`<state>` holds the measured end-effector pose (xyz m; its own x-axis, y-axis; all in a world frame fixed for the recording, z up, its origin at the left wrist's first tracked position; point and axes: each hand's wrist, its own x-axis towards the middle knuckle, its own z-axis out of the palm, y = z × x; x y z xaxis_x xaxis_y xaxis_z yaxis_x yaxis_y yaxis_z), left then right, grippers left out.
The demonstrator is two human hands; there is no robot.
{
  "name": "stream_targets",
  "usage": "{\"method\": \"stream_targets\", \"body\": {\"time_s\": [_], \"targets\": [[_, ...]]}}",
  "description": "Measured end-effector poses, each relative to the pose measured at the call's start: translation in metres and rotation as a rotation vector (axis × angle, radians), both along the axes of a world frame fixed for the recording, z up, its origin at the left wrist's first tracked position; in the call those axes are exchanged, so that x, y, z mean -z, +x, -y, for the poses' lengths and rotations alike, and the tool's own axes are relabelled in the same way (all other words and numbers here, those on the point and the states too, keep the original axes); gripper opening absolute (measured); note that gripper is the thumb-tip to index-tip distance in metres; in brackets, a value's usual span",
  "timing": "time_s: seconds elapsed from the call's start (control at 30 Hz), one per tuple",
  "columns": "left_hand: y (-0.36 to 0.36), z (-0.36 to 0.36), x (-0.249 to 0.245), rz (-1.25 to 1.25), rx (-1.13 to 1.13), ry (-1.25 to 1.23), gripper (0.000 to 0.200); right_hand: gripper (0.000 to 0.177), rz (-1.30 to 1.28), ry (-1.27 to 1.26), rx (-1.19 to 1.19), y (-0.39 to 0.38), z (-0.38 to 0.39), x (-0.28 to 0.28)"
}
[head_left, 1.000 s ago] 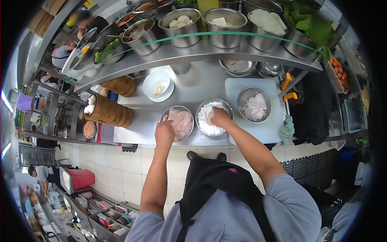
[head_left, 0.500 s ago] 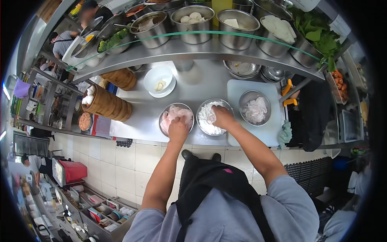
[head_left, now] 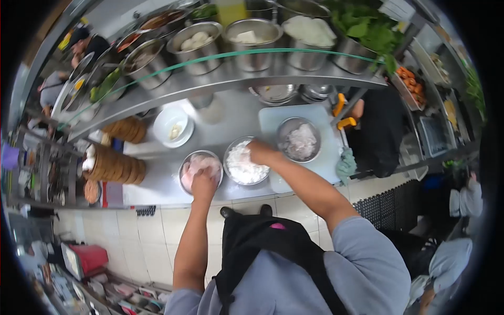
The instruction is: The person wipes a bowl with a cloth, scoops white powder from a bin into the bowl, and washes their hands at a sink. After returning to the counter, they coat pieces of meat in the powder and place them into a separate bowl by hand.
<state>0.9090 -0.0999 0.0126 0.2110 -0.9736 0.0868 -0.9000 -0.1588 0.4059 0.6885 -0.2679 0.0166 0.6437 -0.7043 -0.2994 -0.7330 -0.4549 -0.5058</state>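
My left hand (head_left: 205, 181) is down in a metal bowl (head_left: 184, 189) of pale pink raw meat slices (head_left: 195, 164), its fingers bent and closed on the meat. Just to the right, my right hand (head_left: 261, 153) dips into a second metal bowl (head_left: 227, 170) holding white flour (head_left: 245, 167). Its fingers are bent together; whatever they grip is hidden. A third metal bowl (head_left: 297, 159) sits on a white cutting board (head_left: 328, 134) and contains pale, whitish-coated pieces (head_left: 301, 140).
Bamboo steamers (head_left: 119, 165) are stacked at the left. A white bowl (head_left: 167, 118) stands behind the meat. Overhead, a steel shelf (head_left: 236, 86) carries several metal pots. A green cloth (head_left: 346, 165) hangs at the right edge, near orange handles (head_left: 345, 123). Another person (head_left: 89, 44) is at far left.
The camera view has shifted, so the counter appears further left and lower. My left hand remains in the meat bowl, and my right hand remains at the flour bowl with its fingers tucked further under.
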Motion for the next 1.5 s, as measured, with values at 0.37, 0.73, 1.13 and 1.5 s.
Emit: {"method": "stream_targets", "body": {"time_s": [0.37,0.73,1.13,1.5], "targets": [[0.003,-0.004,0.002,-0.024,-0.022,-0.041,0.034,0.025,0.086,-0.256,-0.010,0.005,-0.020,0.010],[-0.002,-0.002,-0.008,0.028,-0.035,-0.017,0.035,0.034,-0.069,-0.262,-0.094,0.008,-0.033,-0.008],[0.008,-0.002,-0.005,0.092,-0.001,0.074,0.022,0.038,0.059,-0.072,-0.107,0.002,-0.016,0.014],[0.022,-0.014,-0.014,0.043,-0.120,0.028,0.017,0.039,0.283,0.059,0.447,-0.139,0.045,-0.022]]}}
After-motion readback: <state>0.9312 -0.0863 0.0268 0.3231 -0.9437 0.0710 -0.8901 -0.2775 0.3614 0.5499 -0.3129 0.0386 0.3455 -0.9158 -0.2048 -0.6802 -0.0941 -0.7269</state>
